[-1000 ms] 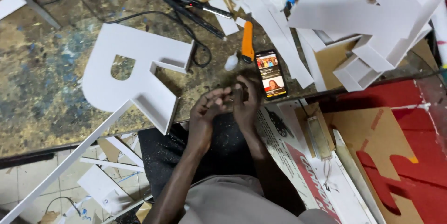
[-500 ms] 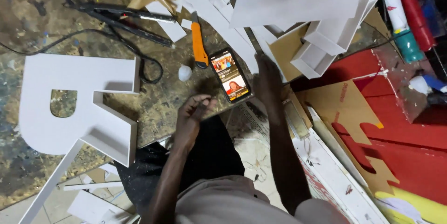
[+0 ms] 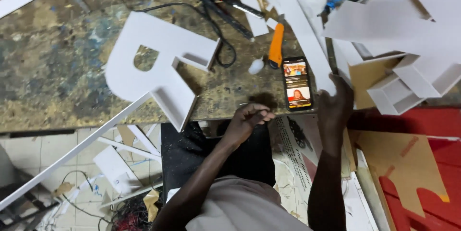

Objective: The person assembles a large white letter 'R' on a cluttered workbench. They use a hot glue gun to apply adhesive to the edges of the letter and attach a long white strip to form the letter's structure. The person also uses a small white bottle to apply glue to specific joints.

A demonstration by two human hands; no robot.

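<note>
- Two hands in view, both at the near edge of the desk (image 3: pixel 57 91).
- Left hand (image 3: pixel 247 120) – fingers curled in, loosely clenched; can't tell if anything small is pinched inside. Sits just off the near edge, over the lap.
- Right hand (image 3: pixel 335 103) – fingers up against a white strip (image 3: pixel 307 43) that runs toward the far edge; grip on it can't be made out, touching at least.
- Phone (image 3: pixel 297 83) lies flat w/ screen lit, betw. the two hands, right at the near edge.
- Orange knife (image 3: pixel 276 46) just beyond the phone; small white blob (image 3: pixel 256 66) beside it.
- Big white letter (image 3: pixel 158 63) left of the hands – its leg overhangs the near edge.
- Black cable (image 3: pixel 218 24) loops behind it.
- White box-shaped pieces (image 3: pixel 408 43) stacked at the right end.
- Red board (image 3: pixel 422 125) below, w/ brown cardboard cutout (image 3: pixel 398 164) on it.
</note>
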